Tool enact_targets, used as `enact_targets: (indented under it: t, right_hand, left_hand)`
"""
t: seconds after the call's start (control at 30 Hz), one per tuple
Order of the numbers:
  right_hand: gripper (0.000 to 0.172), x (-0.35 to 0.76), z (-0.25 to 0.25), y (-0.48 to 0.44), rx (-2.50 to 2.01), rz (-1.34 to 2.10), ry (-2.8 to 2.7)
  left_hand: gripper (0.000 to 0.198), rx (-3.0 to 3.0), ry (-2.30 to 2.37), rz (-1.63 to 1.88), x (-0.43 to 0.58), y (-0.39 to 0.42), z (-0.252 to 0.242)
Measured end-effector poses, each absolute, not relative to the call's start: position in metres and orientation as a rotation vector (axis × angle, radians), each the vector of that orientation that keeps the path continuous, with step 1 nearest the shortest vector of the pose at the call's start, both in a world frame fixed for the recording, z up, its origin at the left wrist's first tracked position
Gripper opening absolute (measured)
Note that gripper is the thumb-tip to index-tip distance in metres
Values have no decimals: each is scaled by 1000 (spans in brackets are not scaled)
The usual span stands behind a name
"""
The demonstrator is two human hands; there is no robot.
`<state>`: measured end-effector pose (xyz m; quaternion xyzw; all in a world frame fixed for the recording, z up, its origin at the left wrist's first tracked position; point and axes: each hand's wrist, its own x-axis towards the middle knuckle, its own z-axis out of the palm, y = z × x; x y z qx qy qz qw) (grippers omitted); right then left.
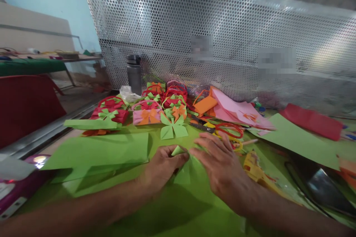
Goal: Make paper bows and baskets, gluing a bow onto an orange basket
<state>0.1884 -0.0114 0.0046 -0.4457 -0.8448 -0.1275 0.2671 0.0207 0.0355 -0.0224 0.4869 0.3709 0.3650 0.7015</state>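
My left hand (pixel 164 164) has its fingers curled and pinched on a small folded piece of light green paper (pixel 182 172) lying on the green table cover. Beside it, my right hand (pixel 221 164) rests palm down on the same paper, fingers stretched out and pressing it flat. Just beyond my hands lies a finished green paper bow (pixel 172 127). Behind the bow stands a cluster of small paper baskets (pixel 147 113) in red, pink, orange and green, each with handles and bows.
Green paper sheets (pixel 100 152) lie at left and another green sheet (pixel 297 139) at right. Red-handled scissors (pixel 222 129), a yellow glue gun (pixel 254 168), pink paper (pixel 236 109), a red pouch (pixel 313 122) and a grey bottle (pixel 134 74) surround them. A perforated metal panel (pixel 222 37) closes the back.
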Motion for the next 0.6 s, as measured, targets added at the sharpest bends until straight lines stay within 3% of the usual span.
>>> enact_targets:
  t: [0.1,0.3,0.6]
  right_hand:
    - [31,190,10,-8,-1278,28,-2046]
    - [57,188,16,-2,-1407,820,-1702]
    - [52,177,20,-9,-1420,848,-1609]
  left_hand:
    - [30,1081,791,803,19,34,-19]
    - [29,1250,754,828,19,32,-15]
    - [32,1411,815,790,20,29,-15]
